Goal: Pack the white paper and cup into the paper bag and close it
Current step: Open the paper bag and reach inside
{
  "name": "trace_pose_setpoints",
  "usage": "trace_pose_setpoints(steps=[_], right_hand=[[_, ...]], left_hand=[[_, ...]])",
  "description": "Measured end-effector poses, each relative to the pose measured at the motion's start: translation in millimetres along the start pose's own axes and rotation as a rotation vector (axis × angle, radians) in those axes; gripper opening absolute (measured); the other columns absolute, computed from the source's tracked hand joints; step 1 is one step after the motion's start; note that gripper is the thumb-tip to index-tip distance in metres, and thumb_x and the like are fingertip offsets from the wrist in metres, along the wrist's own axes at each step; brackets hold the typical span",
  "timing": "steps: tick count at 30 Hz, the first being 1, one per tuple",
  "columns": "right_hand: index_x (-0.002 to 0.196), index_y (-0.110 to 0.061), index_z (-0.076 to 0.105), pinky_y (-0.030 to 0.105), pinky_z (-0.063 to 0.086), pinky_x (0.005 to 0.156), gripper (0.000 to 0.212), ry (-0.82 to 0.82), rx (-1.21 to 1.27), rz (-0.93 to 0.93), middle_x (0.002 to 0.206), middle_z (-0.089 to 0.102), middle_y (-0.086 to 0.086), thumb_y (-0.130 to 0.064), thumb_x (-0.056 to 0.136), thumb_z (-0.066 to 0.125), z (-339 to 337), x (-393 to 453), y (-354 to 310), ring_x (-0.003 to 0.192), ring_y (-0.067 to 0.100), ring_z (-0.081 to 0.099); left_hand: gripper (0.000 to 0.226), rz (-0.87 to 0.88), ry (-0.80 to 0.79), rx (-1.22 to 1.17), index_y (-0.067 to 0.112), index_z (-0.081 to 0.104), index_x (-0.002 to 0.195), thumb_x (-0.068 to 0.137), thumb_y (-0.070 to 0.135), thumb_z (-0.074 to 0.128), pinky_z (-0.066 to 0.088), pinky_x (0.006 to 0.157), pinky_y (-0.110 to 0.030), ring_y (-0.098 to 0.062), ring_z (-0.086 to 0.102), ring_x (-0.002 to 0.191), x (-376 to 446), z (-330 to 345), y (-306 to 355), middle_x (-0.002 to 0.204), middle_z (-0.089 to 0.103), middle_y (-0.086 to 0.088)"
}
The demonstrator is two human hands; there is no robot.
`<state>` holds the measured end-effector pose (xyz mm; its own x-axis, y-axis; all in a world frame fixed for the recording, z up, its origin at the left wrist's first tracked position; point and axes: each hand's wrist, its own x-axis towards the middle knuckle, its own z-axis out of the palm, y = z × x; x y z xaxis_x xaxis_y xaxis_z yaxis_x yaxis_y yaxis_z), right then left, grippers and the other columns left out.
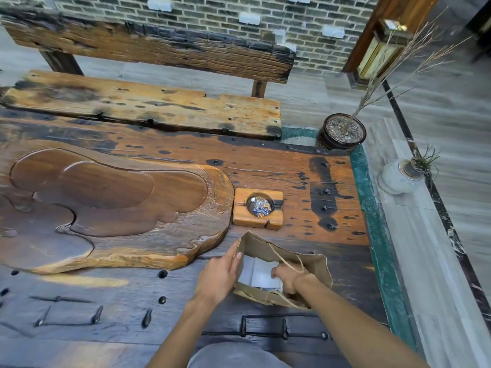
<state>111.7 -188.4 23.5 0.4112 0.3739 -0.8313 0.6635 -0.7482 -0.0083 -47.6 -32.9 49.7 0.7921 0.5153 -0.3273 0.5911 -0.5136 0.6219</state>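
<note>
Standing open: the brown paper bag (281,272) sits upright on the dark wooden table (106,309), near its right end, mouth up and spread wide, rim crumpled and torn-looking.
Bag contents: white paper (261,273) lies inside, folded or layered, filling much of the visible interior; a cup cannot be made out in the bag or anywhere on the table.
Bag handles: a twine handle (285,258) loops across the mouth from the far wall toward the right hand; a second twine loop lies along the near wall.
Left hand (220,277): fingers partly curled, gripping the bag's left rim, thumb outside and fingertips over the edge, holding the mouth apart.
Right hand (291,281): down inside the bag beside the white paper, fingers curled; blurred, so whether it grips anything cannot be told.
Writing: none readable on the bag or paper.
Wooden ashtray (258,208): square block just beyond the bag, its round hollow holding crumpled foil-like scraps, silver with blue and orange; no print legible.
Carved tea tray (106,208): large wooden slab with shallow basins, left of the ashtray and bag.
Bench (143,107): rough plank seat and backrest beyond the table.
Dark pot (342,132): on the floor past the table's far right corner, filled with gravel and a dry branch.
White vase (401,176): further right, holding a small spiky plant.
Brick wall (212,11): at the back.
</note>
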Motion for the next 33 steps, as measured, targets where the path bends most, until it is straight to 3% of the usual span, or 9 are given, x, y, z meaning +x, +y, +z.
trace_pose_setpoints(steps=[5,8,10,13,18,24,29,31,33], right_hand=[[0.145,-0.023,0.043,0.038,0.040,0.110,0.060,-0.033,-0.045,-0.071,0.148,0.043,0.013,-0.008,0.090,0.061,-6,5,-4,0.136,0.034,0.044],[0.124,-0.032,0.059,0.040,0.043,0.108,0.044,-0.025,-0.166,-0.107,0.147,0.046,0.014,-0.014,0.085,0.066,0,20,0,0.131,0.034,0.048],[0.130,-0.024,0.052,0.032,0.046,0.100,0.044,-0.040,-0.159,-0.086,0.144,0.047,0.013,-0.009,0.090,0.063,-8,8,-5,0.127,0.032,0.051],[0.119,-0.016,0.044,0.015,0.041,0.072,0.025,-0.058,0.045,-0.106,0.136,0.049,0.009,-0.003,0.098,0.050,-28,-17,-16,0.117,0.029,0.053],[0.135,-0.011,0.049,0.034,0.043,0.101,0.046,-0.054,-0.028,-0.074,0.141,0.048,0.017,-0.012,0.092,0.064,-6,19,-9,0.128,0.033,0.050],[0.112,-0.010,0.066,0.042,0.052,0.094,0.024,0.012,-0.007,-0.145,0.120,0.067,0.016,-0.020,0.094,0.054,9,46,-2,0.109,0.032,0.062],[0.103,-0.002,0.070,0.047,0.054,0.088,0.031,0.046,0.029,-0.169,0.108,0.070,0.023,-0.017,0.089,0.047,20,68,9,0.105,0.041,0.064],[0.100,0.007,0.066,0.046,0.053,0.079,0.030,0.040,0.057,-0.180,0.107,0.067,0.030,-0.013,0.087,0.048,13,61,8,0.106,0.046,0.062],[0.106,0.008,0.067,0.048,0.053,0.088,0.031,0.060,0.127,-0.167,0.113,0.067,0.029,-0.015,0.091,0.052,-1,39,2,0.109,0.042,0.063]], left_hand=[[0.047,-0.010,-0.018,-0.017,0.044,0.027,0.149,0.102,0.047,0.029,0.047,0.063,-0.039,-0.028,0.064,0.075,1,-2,-3,0.064,0.060,-0.003],[0.047,-0.005,-0.023,-0.037,0.045,0.028,0.149,0.102,0.048,0.030,0.052,0.069,-0.042,-0.028,0.064,0.075,1,-2,-4,0.067,0.064,-0.006],[0.047,-0.015,-0.036,-0.081,0.044,0.030,0.148,0.102,0.047,0.032,0.053,0.071,-0.043,-0.028,0.064,0.076,2,-1,-7,0.072,0.067,-0.009],[0.048,0.001,-0.057,-0.118,0.045,0.030,0.148,0.101,0.049,0.032,0.055,0.073,-0.046,-0.025,0.066,0.074,5,0,-12,0.072,0.069,-0.006],[0.044,0.000,-0.054,-0.113,0.043,0.036,0.146,0.102,0.046,0.034,0.052,0.065,-0.042,-0.022,0.062,0.066,6,-3,-13,0.064,0.063,-0.002],[0.044,-0.032,-0.066,-0.139,0.039,0.041,0.144,0.101,0.047,0.034,0.050,0.064,-0.043,-0.023,0.064,0.069,7,-3,-14,0.069,0.068,-0.006],[0.055,-0.044,-0.079,-0.151,0.046,0.034,0.144,0.093,0.063,0.026,0.056,0.077,-0.047,-0.021,0.068,0.084,7,-5,-12,0.087,0.075,0.001],[0.053,-0.038,-0.081,-0.151,0.046,0.035,0.144,0.094,0.061,0.027,0.056,0.075,-0.046,-0.021,0.068,0.081,6,-6,-9,0.078,0.072,0.001],[0.048,-0.040,-0.084,-0.167,0.045,0.035,0.145,0.098,0.054,0.032,0.056,0.075,-0.045,-0.021,0.067,0.078,4,-6,-8,0.072,0.070,0.000]])
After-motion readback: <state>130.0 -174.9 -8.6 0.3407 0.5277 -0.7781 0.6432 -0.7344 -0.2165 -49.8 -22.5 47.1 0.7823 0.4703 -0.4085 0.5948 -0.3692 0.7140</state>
